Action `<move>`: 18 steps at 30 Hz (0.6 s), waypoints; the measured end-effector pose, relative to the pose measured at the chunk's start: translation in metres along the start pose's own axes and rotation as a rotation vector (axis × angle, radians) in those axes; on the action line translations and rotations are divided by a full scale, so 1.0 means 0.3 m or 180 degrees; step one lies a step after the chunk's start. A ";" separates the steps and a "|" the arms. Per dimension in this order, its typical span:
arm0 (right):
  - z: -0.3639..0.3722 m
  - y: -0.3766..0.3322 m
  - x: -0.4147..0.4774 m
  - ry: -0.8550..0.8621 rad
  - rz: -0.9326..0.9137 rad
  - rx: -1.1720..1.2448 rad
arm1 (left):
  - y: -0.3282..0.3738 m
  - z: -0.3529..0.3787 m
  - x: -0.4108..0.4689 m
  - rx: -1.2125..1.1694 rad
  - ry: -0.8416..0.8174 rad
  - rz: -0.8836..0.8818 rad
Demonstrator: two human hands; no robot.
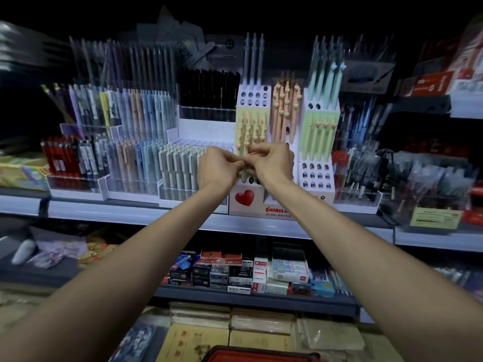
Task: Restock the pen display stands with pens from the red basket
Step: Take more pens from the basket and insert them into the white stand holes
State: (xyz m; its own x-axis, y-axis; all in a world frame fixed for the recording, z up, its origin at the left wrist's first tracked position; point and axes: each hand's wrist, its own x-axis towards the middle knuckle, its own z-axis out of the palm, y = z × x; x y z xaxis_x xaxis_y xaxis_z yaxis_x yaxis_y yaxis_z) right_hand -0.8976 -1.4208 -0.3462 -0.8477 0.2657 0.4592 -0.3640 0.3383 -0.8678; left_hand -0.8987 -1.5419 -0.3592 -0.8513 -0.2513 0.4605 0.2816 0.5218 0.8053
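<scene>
Dim shop shelf point(104, 209), clear racks point(125, 163) at left already packed full. Then left hand point(218, 169) and right hand point(271, 165) meeting before the heart-marked stand point(251, 202), each grip pinched on one pale green pen point(244, 176) by its front holes; red basket point(261, 356) low below, contents hidden. Further right, rows of empty holes point(316, 173) left to fill, crowded neighbouring pens point(286, 111) close against both hands.

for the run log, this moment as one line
left hand: pinches pale pen | right hand: pinches same pen | pen at heart display stand | red basket: bottom edge
</scene>
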 end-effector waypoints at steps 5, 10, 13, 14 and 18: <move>0.000 0.026 -0.005 0.0079 0.0151 0.0092 | -0.013 0.025 -0.008 -0.0008 0.0042 -0.0030; 0.016 0.022 -0.010 0.0114 0.0070 -0.0047 | -0.019 0.032 -0.012 0.0012 0.0093 -0.0062; 0.010 0.014 -0.011 0.0032 -0.0153 -0.0390 | -0.016 0.026 -0.016 0.0008 0.0073 -0.0063; 0.007 0.009 -0.011 0.0031 -0.0191 -0.0436 | -0.011 0.024 -0.017 0.0003 0.0074 -0.0057; 0.011 0.002 -0.001 0.0185 -0.0263 -0.0499 | 0.024 0.016 -0.019 0.0064 0.0126 -0.0047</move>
State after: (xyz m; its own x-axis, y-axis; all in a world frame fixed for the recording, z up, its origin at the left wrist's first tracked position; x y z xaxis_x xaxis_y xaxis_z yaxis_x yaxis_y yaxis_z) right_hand -0.8989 -1.4237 -0.3476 -0.7920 0.2813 0.5418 -0.3631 0.4963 -0.7885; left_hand -0.8939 -1.5328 -0.3579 -0.8370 -0.2911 0.4634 0.2598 0.5339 0.8046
